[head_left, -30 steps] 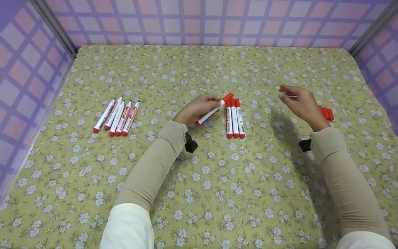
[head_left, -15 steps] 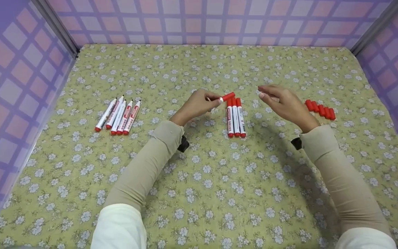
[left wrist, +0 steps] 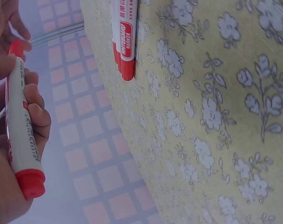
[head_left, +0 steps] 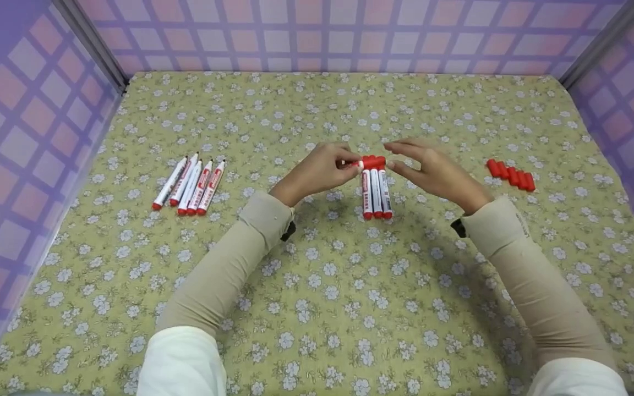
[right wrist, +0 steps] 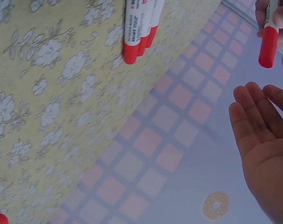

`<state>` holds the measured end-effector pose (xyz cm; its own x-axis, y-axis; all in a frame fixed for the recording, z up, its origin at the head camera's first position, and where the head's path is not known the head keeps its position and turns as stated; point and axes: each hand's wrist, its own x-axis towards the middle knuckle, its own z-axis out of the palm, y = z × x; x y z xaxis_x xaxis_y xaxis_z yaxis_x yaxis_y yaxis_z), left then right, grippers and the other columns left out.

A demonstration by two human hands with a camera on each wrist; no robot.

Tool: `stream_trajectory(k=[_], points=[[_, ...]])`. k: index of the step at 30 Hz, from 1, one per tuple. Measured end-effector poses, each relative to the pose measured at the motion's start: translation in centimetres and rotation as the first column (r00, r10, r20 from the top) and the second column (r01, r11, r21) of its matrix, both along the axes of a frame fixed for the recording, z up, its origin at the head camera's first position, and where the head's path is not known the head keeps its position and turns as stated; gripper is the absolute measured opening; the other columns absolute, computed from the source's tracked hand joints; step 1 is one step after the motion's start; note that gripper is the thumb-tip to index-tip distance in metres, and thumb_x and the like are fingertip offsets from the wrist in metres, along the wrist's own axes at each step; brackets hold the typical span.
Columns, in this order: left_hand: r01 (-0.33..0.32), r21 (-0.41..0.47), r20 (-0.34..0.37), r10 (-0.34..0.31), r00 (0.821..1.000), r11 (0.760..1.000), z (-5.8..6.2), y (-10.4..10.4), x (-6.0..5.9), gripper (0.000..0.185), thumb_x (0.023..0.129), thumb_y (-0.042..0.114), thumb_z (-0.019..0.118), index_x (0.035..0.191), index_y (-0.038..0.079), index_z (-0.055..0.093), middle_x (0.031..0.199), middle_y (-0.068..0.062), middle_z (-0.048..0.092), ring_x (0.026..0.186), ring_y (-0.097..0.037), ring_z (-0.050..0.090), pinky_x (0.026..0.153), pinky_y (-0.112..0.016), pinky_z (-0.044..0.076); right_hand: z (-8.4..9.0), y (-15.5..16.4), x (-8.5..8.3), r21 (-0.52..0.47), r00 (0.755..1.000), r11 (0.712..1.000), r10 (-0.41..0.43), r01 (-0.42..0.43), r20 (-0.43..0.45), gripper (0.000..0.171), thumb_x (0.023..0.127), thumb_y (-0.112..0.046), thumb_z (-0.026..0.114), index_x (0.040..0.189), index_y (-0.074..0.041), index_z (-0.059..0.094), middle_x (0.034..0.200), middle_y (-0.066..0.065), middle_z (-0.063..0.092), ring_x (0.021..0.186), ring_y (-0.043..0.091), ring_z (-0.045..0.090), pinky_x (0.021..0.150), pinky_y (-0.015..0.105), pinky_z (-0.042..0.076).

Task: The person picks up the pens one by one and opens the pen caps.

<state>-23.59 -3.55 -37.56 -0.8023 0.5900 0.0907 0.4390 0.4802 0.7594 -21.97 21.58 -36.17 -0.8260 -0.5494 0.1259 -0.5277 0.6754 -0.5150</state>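
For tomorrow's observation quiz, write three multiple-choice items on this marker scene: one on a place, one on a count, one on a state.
1. Where does the row of loose red caps lie?
A. right of both hands
B. beside the uncapped markers
C. against the back wall

2. How many capped markers lie on the cloth between the hands?
A. one
B. three
C. six

3. What is the left hand doing?
A. lying flat on the cloth
B. gripping a marker
C. holding loose caps

Answers:
1 A, the caps sit far right on the cloth.
2 B, three lie side by side.
3 B, its fingers curl round the barrel.
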Motion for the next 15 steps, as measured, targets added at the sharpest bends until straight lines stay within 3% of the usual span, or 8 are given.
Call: stream_trajectory(k=[7, 15], points=[[0.036, -0.111, -0.139, -0.051, 0.989, 0.993, -0.2, 0.0, 0.6, 0.025, 0.097, 0.020, 0.056, 0.110, 0.005, 0.072, 0.085, -0.006, 0.053, 0.070, -0.015, 0.042, 0.063, -0.025, 0.037, -0.2, -1.3, 0.4, 0.039, 0.984, 0.989, 0.147, -0.144, -0.102, 0.044, 0.097, -0.026, 0.056, 0.136, -0.006, 0.054, 0.134, 0.015, 0.056, 0.120, 0.030, 0.056, 0.095, 0.044, 0.050], [0.043, -0.224, -0.227, -0.095, 0.969, 0.974, 0.2, -0.1, 1.2, 0.030, 0.097, 0.021, 0.055, 0.120, 0.008, 0.068, 0.091, -0.008, 0.057, 0.074, -0.015, 0.049, 0.065, -0.027, 0.044, -0.7, -2.3, 0.6, 0.078, 0.961, 0.972, 0.230, -0.220, -0.155, 0.037, 0.096, -0.018, 0.059, 0.131, -0.005, 0.059, 0.123, 0.015, 0.062, 0.107, 0.028, 0.063, 0.086, 0.040, 0.054]])
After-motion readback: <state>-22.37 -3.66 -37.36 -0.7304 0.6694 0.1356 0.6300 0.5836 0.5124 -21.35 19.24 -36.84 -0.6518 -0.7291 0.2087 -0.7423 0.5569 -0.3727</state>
